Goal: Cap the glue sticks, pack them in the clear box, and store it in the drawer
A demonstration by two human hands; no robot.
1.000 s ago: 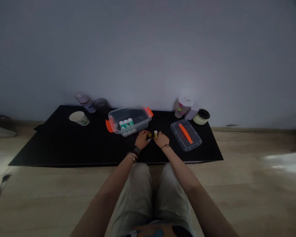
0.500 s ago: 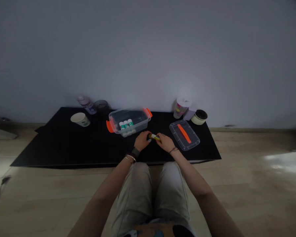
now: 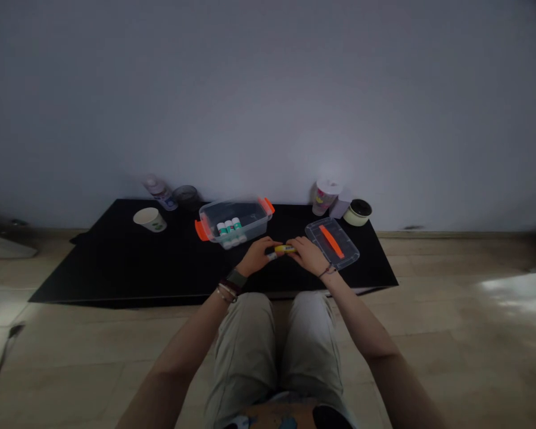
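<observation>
Lying on a pale wood-effect floor [image 3: 442, 357] against a grey wall [image 3: 268, 101], a black rectangular mat [image 3: 93, 277] holds everything. The landmark is a clear plastic box with orange latches [image 3: 232, 205], near the mat's middle. Inside it stand white-and-green glue sticks [image 3: 228, 227]. Left of the box are a white paper cup [image 3: 150, 218], a dark round container [image 3: 186, 196] and a clear plastic bottle [image 3: 159, 192]. To its right lie a clear lid with an orange strip [image 3: 342, 253], a lidded plastic cup [image 3: 326, 198] and a cream jar with a black top [image 3: 358, 212]. In front of the box, the left hand [image 3: 256, 256] and right hand [image 3: 308, 255] are both closed on a slim yellow tube [image 3: 286, 248], which lies crosswise between their fingers.
</observation>
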